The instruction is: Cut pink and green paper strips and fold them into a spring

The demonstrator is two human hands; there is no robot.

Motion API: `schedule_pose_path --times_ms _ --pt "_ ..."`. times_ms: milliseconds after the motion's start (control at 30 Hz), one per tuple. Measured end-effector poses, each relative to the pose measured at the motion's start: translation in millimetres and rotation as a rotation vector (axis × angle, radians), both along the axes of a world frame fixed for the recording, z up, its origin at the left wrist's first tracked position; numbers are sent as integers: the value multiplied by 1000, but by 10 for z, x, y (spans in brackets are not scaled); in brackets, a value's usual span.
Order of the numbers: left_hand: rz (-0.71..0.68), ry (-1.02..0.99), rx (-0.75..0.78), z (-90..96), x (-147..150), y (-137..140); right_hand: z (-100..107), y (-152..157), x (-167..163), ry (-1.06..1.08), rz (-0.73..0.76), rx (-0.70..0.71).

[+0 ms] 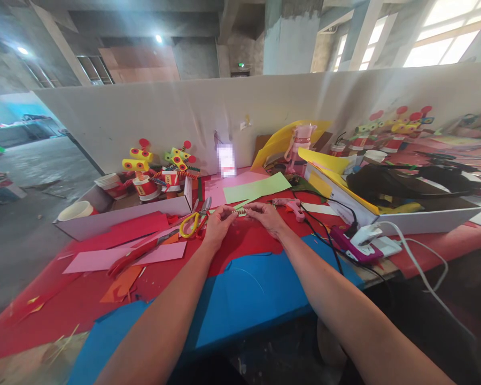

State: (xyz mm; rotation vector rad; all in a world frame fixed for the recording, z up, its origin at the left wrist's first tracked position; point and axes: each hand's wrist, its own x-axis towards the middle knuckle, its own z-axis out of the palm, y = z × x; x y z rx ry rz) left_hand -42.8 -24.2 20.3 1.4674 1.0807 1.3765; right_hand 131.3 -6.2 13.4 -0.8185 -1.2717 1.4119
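Between my left hand [220, 224] and my right hand [266, 216] is a small pleated paper strip [241, 212], pale with dark gaps between its folds. Each hand pinches one end, fingertips pressed together. Just behind the fingers, a narrow green strip [246, 202] lies by a light green paper sheet [260, 188]. Left of my left hand rest yellow-handled scissors [189, 225], blades pointing away. A pink glue gun [293, 207] lies on the red table covering, to the right of my right hand.
A white box [132, 216] at left holds paper-cup robot figures [144, 184] and cups. Blue paper [256, 289] covers the near edge. At right are a purple power strip [355, 246] with cables and another box [428, 219]. A white partition [176, 117] stands behind.
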Motion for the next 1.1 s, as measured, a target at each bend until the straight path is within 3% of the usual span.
schedule_pose_path --times_ms 133,267,400,500,633,733,1100 --pt "19 -16 4 1 -11 8 2 24 28 46 -16 -2" --pt "29 -5 21 -5 -22 11 4 29 28 103 -25 -91" --pt "22 93 85 -18 -13 11 8 -15 -10 111 67 -167" --pt "-6 108 109 -29 2 11 5 -41 -37 27 101 -126" --pt "-76 -2 -44 -23 11 -2 2 -31 -62 -50 21 9" --pt "-123 -23 -73 -10 14 -14 13 -23 -76 -52 -1 80" --pt "-50 -151 -94 -25 -41 30 33 16 35 19 -12 69"
